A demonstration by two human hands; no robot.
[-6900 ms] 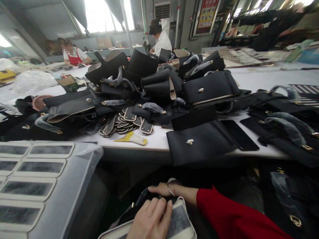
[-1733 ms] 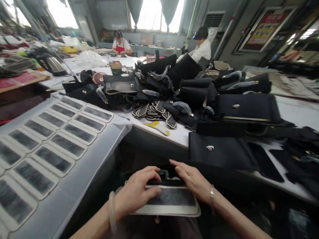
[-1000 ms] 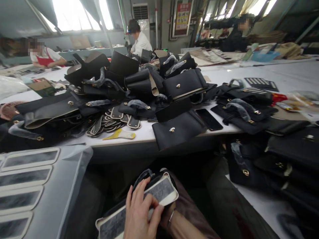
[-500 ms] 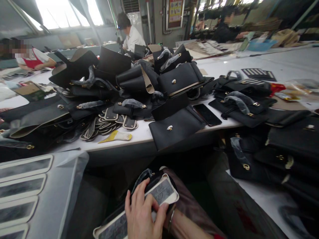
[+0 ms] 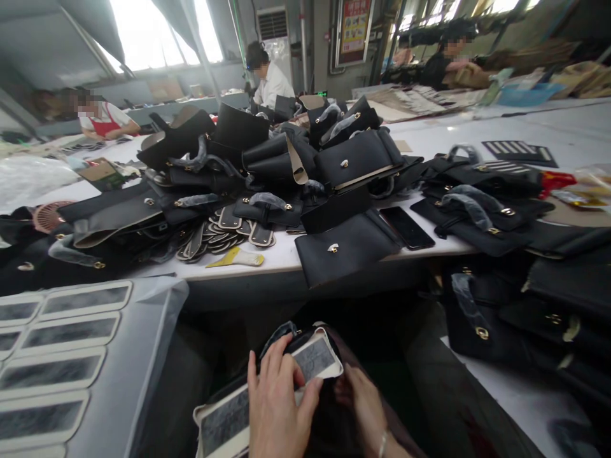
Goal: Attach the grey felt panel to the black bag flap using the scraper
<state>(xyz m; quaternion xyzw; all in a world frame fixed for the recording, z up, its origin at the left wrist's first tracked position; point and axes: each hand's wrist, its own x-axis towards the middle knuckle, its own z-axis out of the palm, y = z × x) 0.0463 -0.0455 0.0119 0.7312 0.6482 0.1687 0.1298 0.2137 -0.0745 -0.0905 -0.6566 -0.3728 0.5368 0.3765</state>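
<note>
A black handbag [image 5: 312,358] lies on my lap, its long base panel with a cream edge and a dark grey insert facing up. My left hand [image 5: 279,404] lies across the middle of this panel, its thumb and curled index finger closed on the panel's near edge. At the right end of the bag is my right hand [image 5: 365,397], its bent fingers closed against the dark side material. Those fingertips are in shadow and partly hidden. A plastic-wrapped handle [image 5: 279,334] shows beyond my left fingers.
Black handbags [image 5: 358,159] are heaped on the white table, with more stacked at right [image 5: 482,305]. Handle tabs [image 5: 214,235], a yellow-and-white tool [image 5: 238,257] and a phone [image 5: 408,228] lie near the front edge. At left, cream-edged panels [image 5: 71,331] rest on plastic sheeting. Co-workers sit beyond.
My right hand has come out from under the panel to the bag's right end. My left hand keeps its hold. The view has turned slightly left.
</note>
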